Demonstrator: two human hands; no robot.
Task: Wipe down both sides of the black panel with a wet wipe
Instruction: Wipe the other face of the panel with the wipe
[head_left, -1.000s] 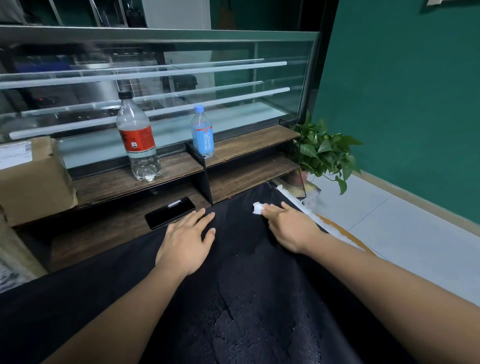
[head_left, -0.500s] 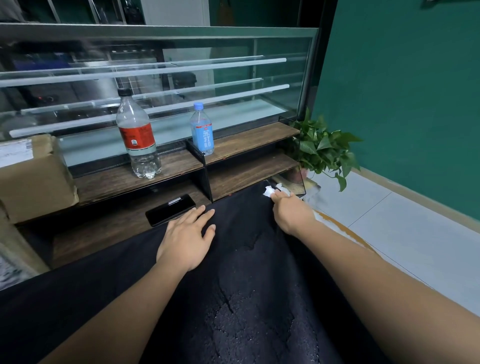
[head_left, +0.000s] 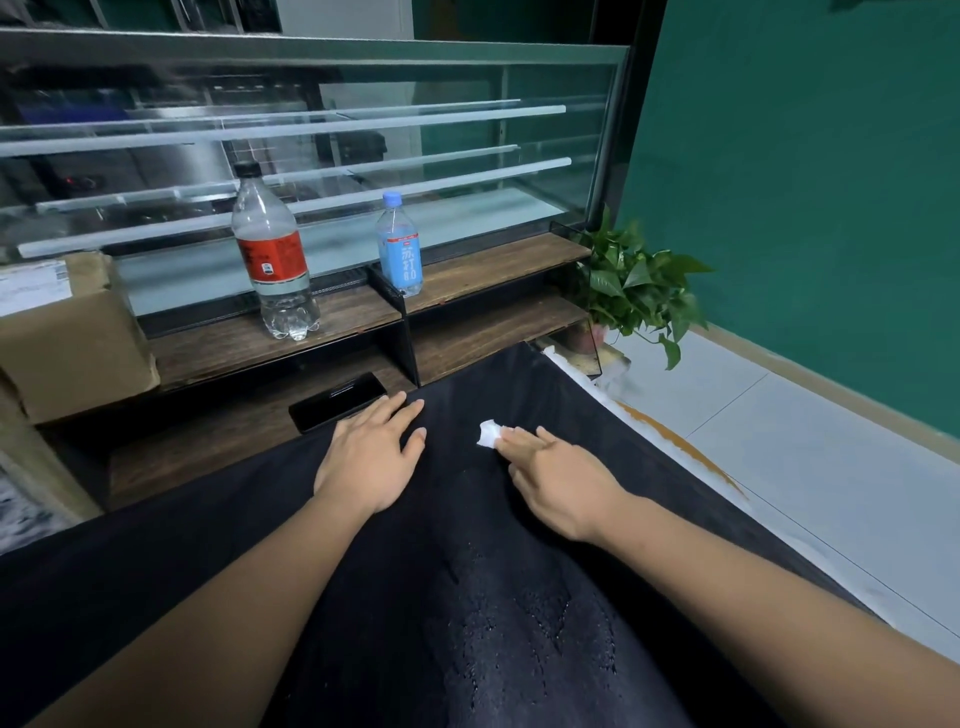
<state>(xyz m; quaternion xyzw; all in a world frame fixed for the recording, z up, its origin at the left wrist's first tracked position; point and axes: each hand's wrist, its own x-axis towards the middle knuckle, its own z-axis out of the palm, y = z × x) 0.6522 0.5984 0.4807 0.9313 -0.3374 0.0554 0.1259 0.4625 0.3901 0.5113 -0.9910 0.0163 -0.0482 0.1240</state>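
Cardboard box (head_left: 67, 332): one, at the far left, beside the wooden shelf unit (head_left: 493, 265).
Bottles: two, both upright on the upper board. The larger red-labelled bottle (head_left: 270, 254) stood left of the smaller blue-labelled bottle (head_left: 399, 247).
Phone (head_left: 337, 400): one, dark, flat on the lower board, just beyond the left fingertips.
Left hand (head_left: 371, 457): palm down near the panel's far edge, fingers straight and slightly spread, holding nothing.
Black panel (head_left: 467, 597): one, flat across the foreground under both forearms, with wet droplets on its near middle.
Wet wipe (head_left: 489, 434): one small white wad on the panel, between the two hands.
Right hand (head_left: 558, 478): palm down, fingers stretched out, their tips pressing the wipe onto the panel.
Potted plant (head_left: 634, 283): one, leafy, at the shelf's right end by the green wall.
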